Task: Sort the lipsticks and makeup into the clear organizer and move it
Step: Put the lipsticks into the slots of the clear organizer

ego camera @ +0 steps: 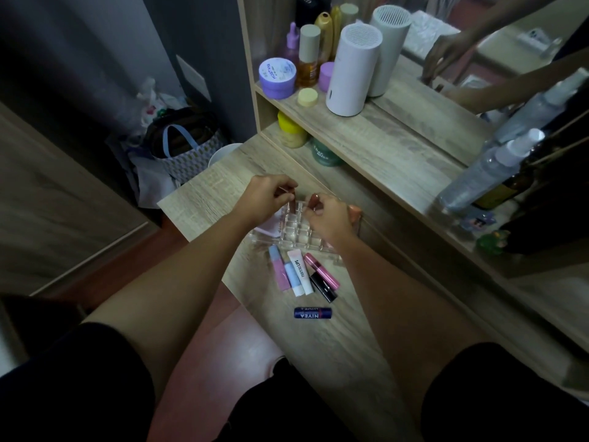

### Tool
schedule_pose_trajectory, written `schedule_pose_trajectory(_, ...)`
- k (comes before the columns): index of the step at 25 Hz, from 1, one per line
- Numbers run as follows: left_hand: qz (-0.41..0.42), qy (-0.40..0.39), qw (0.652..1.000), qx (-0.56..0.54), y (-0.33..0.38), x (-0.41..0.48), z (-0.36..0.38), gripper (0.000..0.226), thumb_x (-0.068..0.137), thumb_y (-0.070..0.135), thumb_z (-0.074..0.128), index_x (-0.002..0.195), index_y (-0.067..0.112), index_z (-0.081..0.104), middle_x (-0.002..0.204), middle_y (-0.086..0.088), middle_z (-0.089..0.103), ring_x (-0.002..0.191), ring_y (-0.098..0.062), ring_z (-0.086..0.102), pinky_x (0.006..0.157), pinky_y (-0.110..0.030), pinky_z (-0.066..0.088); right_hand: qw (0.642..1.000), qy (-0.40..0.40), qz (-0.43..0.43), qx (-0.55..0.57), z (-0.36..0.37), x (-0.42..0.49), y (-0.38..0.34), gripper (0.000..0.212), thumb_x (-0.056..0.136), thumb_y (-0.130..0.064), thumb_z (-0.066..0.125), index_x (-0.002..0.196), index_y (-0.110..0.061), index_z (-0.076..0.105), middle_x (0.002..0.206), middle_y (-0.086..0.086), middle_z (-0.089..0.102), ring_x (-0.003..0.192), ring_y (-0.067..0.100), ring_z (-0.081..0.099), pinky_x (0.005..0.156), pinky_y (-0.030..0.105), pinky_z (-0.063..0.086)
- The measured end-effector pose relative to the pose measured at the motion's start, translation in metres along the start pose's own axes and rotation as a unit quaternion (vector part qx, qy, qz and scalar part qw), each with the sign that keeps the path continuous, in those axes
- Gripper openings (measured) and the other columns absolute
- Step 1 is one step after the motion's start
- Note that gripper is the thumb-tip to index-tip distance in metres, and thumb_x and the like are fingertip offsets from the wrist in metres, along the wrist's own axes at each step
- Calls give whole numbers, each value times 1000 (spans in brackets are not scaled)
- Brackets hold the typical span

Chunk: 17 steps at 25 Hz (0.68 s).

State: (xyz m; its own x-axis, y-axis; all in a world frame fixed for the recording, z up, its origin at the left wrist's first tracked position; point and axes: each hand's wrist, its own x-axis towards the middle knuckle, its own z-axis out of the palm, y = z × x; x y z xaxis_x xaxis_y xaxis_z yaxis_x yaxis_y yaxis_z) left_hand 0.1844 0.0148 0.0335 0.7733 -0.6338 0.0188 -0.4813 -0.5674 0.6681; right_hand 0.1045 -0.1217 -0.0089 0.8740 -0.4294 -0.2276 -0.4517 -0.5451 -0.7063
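Note:
A clear organizer [294, 232] with many small compartments stands on the wooden desk [334, 339]. My left hand [267, 196] pinches a slim lip product [291, 199] over the organizer's far left cells. My right hand [331, 216] holds a brownish lipstick [315, 199] at the far right cells. Nearer to me lie a pink gloss tube [279, 271], a light blue tube [293, 279], a white lip tube [301, 271], a pink lipstick [322, 271], a black lipstick [323, 287] and a dark blue lip balm [313, 313].
A shelf behind the desk carries a white cylinder [352, 70], a purple jar [276, 78], bottles and a yellow jar [291, 129]. A mirror [478, 59] and spray bottles [490, 167] stand at right. A patterned bag [188, 151] sits on the floor at left.

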Motion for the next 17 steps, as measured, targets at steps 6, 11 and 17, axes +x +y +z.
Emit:
schedule_pose_trajectory(6,16,-16,999,37,9,1,6,26,82,10,66,108,6,66,101,-14,72,86,-13,62,78,-14,41,1000,2,-7,5,-19,-10,3,20,83,-21,68,103,-21,66,89,0,73,82,12,66,71,23,50)
schedule_pose_trajectory(11,6,-28,999,32,6,-2,10,29,81,10,67,109,5,63,102,-15,72,90,-19,67,82,-22,47,999,-1,-11,-37,-21,-15,5,19,81,-29,69,100,-26,65,89,-6,75,82,10,67,84,34,53)
schedule_pose_trajectory(17,-1,-40,999,37,5,1,8,30,80,10,69,109,4,63,100,-16,73,89,-23,69,85,-28,52,999,10,-37,28,-25,-12,-4,23,79,-20,73,100,-26,66,89,-12,71,82,3,66,84,32,57)
